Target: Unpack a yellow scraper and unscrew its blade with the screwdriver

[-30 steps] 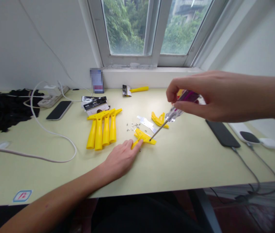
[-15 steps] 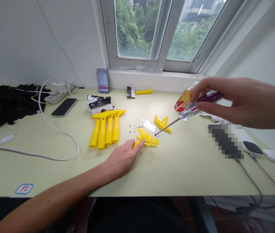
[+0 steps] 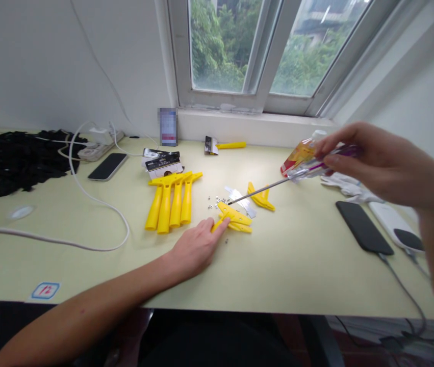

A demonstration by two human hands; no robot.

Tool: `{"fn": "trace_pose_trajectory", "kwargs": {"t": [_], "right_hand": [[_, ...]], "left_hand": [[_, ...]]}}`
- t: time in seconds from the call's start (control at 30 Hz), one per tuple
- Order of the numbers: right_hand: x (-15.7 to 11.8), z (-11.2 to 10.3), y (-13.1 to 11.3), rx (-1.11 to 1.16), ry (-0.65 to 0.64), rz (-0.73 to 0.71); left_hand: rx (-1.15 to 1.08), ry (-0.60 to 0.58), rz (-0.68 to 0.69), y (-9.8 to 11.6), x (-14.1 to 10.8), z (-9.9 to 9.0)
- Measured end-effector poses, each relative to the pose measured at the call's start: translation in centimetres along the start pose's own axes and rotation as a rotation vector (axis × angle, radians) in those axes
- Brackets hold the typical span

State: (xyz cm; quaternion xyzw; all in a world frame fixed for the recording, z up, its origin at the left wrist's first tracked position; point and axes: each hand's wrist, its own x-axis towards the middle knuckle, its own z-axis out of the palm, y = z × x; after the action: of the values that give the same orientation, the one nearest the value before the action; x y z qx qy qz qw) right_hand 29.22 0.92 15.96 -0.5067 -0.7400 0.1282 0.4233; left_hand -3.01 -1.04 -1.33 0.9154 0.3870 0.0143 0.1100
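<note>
The hands stood well apart: the left hand (image 3: 194, 250) rested its fingertips (image 3: 222, 223) on a yellow plastic scraper body (image 3: 235, 219) on the pale green desk (image 3: 278, 265), and the right hand (image 3: 365, 168) pinched a purple-handled screwdriver (image 3: 308, 167) aloft at two o'clock. Beside it stood an orange-labelled bottle (image 3: 295, 157), its wording unreadable; a sticker (image 3: 45, 290) at eight o'clock bore a blurred red number.

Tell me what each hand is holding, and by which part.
The right hand pinches a screwdriver by its clear-and-purple grip, shaft pointing out over the table. The left hand holds nothing; its fingertips rest on a yellow plastic part.
</note>
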Motion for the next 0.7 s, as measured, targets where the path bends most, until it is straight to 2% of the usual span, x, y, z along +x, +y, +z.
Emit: {"fn": "trace_pose_trajectory", "kwargs": {"t": [0.03, 0.07, 0.17, 0.23, 0.33, 0.43, 0.53, 0.6, 0.7], "right_hand": [[-0.5, 0.5, 0.9, 0.037, -0.023, 0.012], [-1.1, 1.1, 2.1, 0.096, 0.024, 0.027], [-2.9, 3.4, 6.5, 0.323, 0.245, 0.162], [-3.9, 5.0, 9.6, 0.476, 0.316, 0.282], [-5.3, 6.6, 13.1, 0.574, 0.379, 0.418], [-6.1, 7.0, 14.6, 0.555, 0.38, 0.462], [-6.4, 6.8, 15.2, 0.505, 0.391, 0.459], [-6.5, 6.7, 15.7, 0.399, 0.386, 0.446], [-6.6, 6.7, 16.8, 0.124, 0.336, 0.403]], "left_hand": [[-0.017, 0.011, -0.008, 0.0, 0.0, 0.0], [-0.036, 0.025, -0.018, 0.0, -0.1, -0.1], [-0.108, 0.066, -0.051, -0.1, -0.1, -0.7], [-0.167, 0.099, -0.089, -0.6, 0.0, -1.6], [-0.223, 0.19, -0.196, -2.3, -0.1, -3.5], [-0.209, 0.303, -0.335, -4.8, -0.1, -5.3], [-0.181, 0.369, -0.405, -7.3, 0.0, -6.2], [-0.149, 0.353, -0.45, -8.4, 0.4, -6.3], [-0.095, 0.252, -0.504, -9.4, 1.0, -6.0]]}}
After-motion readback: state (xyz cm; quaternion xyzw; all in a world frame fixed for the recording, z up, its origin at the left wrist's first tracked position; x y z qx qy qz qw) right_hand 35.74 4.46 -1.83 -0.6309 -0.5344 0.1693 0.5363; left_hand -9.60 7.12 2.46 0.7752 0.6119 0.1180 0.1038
